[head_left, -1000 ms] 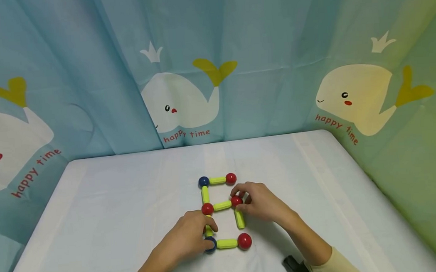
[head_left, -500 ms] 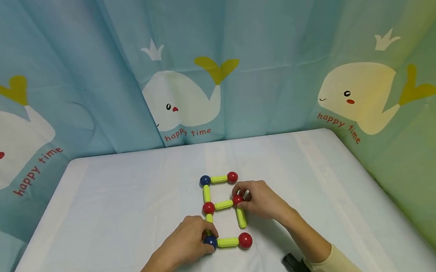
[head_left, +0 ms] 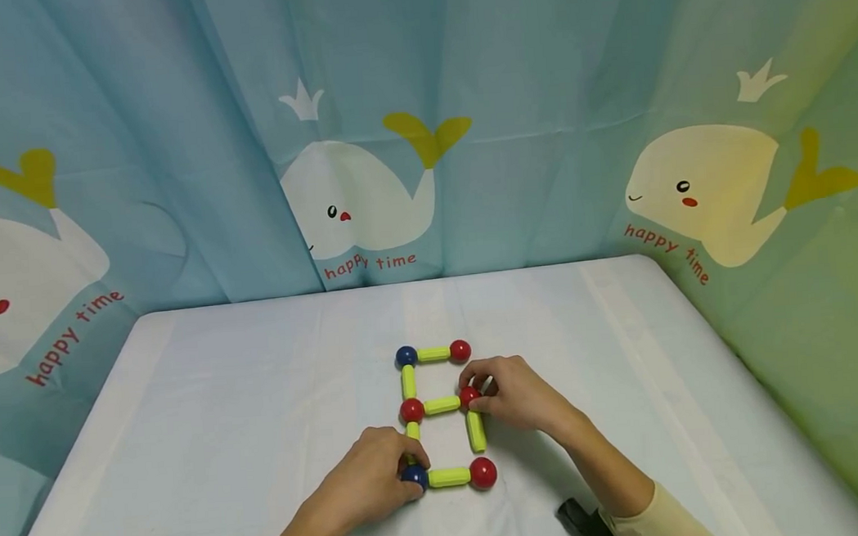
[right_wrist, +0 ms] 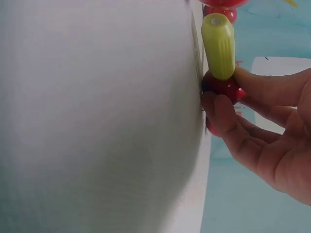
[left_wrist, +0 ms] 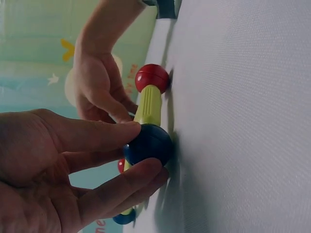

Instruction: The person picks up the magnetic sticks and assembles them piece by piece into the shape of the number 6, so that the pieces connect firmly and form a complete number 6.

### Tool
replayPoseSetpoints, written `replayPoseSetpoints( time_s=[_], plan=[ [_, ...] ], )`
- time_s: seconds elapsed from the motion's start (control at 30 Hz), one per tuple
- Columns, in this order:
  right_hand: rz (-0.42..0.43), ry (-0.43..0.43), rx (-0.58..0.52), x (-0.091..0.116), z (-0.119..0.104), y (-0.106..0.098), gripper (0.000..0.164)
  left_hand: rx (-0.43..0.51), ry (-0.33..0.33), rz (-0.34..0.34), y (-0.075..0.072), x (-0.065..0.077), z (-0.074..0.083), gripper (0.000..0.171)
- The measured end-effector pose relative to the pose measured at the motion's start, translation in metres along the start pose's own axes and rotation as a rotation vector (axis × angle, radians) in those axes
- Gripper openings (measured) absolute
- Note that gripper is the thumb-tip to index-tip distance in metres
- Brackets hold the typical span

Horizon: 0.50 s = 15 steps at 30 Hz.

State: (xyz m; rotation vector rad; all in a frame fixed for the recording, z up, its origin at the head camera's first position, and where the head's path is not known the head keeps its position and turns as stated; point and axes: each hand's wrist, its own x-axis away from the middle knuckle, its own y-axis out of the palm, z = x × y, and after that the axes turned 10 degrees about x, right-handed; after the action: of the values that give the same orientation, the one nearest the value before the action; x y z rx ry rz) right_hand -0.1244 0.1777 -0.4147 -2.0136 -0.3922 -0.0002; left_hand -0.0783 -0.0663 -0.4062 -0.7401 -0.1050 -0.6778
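Yellow-green magnetic rods and red and blue balls lie joined on the table in a ladder-like figure. My left hand point(head_left: 375, 476) grips the near-left blue ball point(left_wrist: 149, 145) between thumb and fingers. From that ball a rod point(head_left: 449, 477) runs right to a large red ball point(head_left: 483, 473). My right hand point(head_left: 514, 394) pinches the middle-right red ball point(right_wrist: 223, 88). A rod point(right_wrist: 219, 46) sticks out from this ball toward the near side, its free end a small gap short of the large red ball. My left fingers partly hide the rod behind the blue ball.
At the far end, a blue ball point(head_left: 406, 356) and a red ball point(head_left: 459, 350) are linked by a rod. Another red ball point(head_left: 411, 410) joins the middle-left. A black strap-like object point(head_left: 583, 522) sits by the right sleeve. A whale-print curtain point(head_left: 539, 130) stands behind the white table point(head_left: 246, 410).
My left thumb and fingers have shifted slightly on the blue ball, and more of it shows. My right hand keeps its pinch on the red ball, almost unmoved.
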Motion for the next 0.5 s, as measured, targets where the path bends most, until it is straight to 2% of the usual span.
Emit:
replayPoseSetpoints(
  time_s=[0.2,0.5],
  plan=[
    [-0.008,-0.019,0.009,0.0013,0.0008,-0.0021,0.019,0.005,-0.020,0.020,0.0032,-0.0008,0.0007,0.016],
    [-0.034,-0.066,0.007,0.0015,0.0023,-0.0053,0.017,0.005,-0.015,0.062,0.0075,-0.0002,0.0019,0.016]
  ],
)
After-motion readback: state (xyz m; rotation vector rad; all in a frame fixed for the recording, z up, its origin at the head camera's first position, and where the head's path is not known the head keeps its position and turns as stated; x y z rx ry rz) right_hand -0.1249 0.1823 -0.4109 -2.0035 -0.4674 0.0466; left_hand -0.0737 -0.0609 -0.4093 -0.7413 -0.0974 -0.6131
